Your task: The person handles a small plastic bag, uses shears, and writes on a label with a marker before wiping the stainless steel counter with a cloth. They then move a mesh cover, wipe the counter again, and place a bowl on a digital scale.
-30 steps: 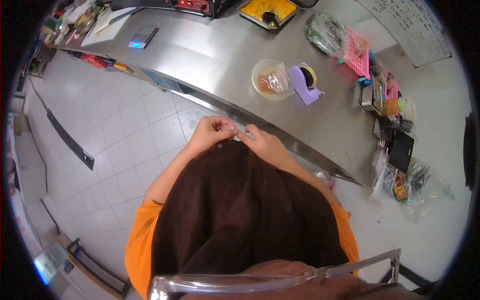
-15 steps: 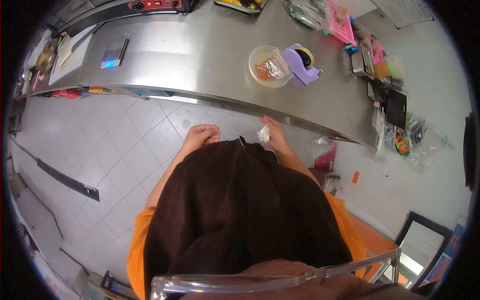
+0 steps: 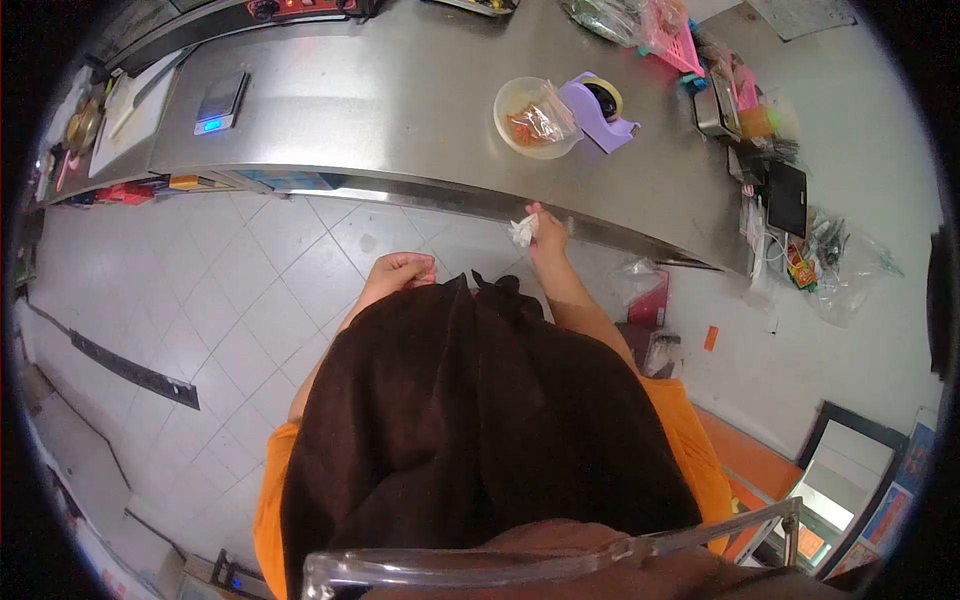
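Right hand (image 3: 545, 240) pinches a white wad (image 3: 522, 231), perhaps plastic, at twelve o'clock by the tabletop (image 3: 400, 140) rim; left hand (image 3: 400, 272) curled closed. Placing it needs a lift.

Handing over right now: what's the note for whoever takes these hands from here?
Left hand: curled shut by the top edge of the brown apron, nothing visible in it.
Right hand: pinches a small white crumpled piece at the front edge of the steel counter.
On the counter: a bowl with a clear packet inside, a purple tape dispenser beside it, a scale far to the left.
Done: the white piece is in hand.
Left: it is not yet set down anywhere.
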Demonstrator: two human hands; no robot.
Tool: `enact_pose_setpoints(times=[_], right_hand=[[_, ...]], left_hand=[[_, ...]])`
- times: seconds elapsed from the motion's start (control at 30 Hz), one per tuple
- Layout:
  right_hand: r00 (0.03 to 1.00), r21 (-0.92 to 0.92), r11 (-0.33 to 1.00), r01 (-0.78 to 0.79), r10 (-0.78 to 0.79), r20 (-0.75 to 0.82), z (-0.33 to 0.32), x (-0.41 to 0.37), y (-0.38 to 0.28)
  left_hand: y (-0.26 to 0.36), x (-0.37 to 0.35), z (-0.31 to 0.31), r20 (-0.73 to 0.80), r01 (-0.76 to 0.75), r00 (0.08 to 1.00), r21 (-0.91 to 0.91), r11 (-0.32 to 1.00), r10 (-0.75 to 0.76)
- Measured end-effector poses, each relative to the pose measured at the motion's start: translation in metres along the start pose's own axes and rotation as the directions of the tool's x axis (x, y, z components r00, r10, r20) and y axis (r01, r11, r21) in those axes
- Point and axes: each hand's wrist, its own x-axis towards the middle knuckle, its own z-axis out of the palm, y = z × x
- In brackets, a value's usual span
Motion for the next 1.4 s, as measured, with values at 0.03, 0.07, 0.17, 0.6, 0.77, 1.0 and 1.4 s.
enact_pose_setpoints(times=[0.03,0.07,0.17,0.6,0.77,1.0,1.4], right_hand=[[1.0,0.037,0.999,0.012,-0.011,-0.022,0.0,0.002,0.002],[0.999,0.074,0.997,0.025,-0.021,-0.046,0.001,0.004,0.004],[0.994,0.232,0.973,-0.018,0.042,-0.101,0.006,0.006,0.006],[0.84,-0.444,0.786,0.43,-0.528,-0.122,-0.005,0.003,0.004],[0.495,-0.732,0.081,0.677,-0.786,0.371,-0.008,-0.028,-0.036],[0.523,-0.707,0.014,0.707,-0.684,0.51,-0.006,-0.024,-0.048],[0.608,-0.798,-0.175,0.576,-0.56,0.562,0.0,-0.029,-0.064]], left_hand=[[0.0,-0.001,0.0,0.002,-0.007,1.0,-0.001,1.0,0.007],[0.0,-0.003,0.0,0.004,-0.013,1.0,-0.002,1.0,0.013],[0.0,-0.004,0.001,0.004,-0.018,1.0,0.0,1.0,0.018],[0.003,-0.007,0.012,0.021,-0.025,0.999,0.006,1.0,0.025],[-0.001,-0.003,0.011,0.024,-0.027,0.999,-0.002,1.0,0.027],[-0.001,-0.001,0.013,0.01,-0.021,1.0,0.012,1.0,0.021],[0.003,-0.007,0.017,-0.001,-0.024,1.0,-0.01,1.0,0.024]])
